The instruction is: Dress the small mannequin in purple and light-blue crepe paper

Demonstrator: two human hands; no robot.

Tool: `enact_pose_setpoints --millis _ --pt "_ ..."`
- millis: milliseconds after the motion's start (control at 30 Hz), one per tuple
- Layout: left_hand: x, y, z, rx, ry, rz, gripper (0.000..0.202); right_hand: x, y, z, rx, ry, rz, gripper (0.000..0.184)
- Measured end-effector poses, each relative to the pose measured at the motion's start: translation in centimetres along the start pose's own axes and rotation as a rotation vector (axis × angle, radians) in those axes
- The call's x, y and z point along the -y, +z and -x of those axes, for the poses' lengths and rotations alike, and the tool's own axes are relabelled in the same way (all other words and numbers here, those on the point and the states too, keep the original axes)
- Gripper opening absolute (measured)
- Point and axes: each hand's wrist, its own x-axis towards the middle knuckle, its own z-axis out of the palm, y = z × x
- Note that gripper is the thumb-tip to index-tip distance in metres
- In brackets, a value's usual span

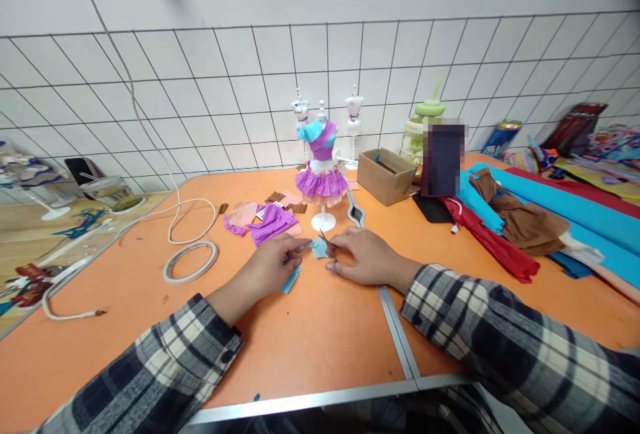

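Scrap of thin, light-blue, paper-like material (320, 248) sits between the two hands, just in front of the white round-based dress stand (324, 222). It looks very light, soft and easily torn, so a gentle pinch at a corner, well off the cutting line, seems the best hold; hard pulling would probably crease or rip it. Left hand (267, 264) has its fingers drawn together in a narrow pinch at the scrap's left side; the exact contact is too small to make out. Another light-blue patch (290, 281) shows beneath that palm, and whether it joins the scrap I cannot tell. Right hand (367, 256) is closed around small metal scissors (334, 257), stiff and pointed, their blades at the scrap's right side.

Farther left lie crumpled purple material (273, 222) and a flat white ring (173, 264), both apart from the scrap. Behind, the stand and a brown cardboard box (386, 179) limit reach. A grey metal strip (396, 327) crosses the orange tabletop (320, 347) near the right wrist. More room lies toward the body, ending at the silver front edge (300, 403).
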Motion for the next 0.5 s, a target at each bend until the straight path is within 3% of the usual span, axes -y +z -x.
enact_pose_setpoints --millis 133,300,500 --pt "-0.54 0.44 0.03 0.047 0.185 -0.13 0.051 -0.22 0.11 0.1 -0.004 -0.028 -0.083 0.026" --pt "-0.6 0.34 0.21 0.127 0.22 -0.247 0.046 -0.26 -0.08 0.28 -0.115 -0.062 -0.11 0.025" --pt "-0.42 0.22 0.14 0.121 0.198 -0.159 0.042 -0.08 -0.19 0.32 0.111 -0.12 -0.068 0.026"
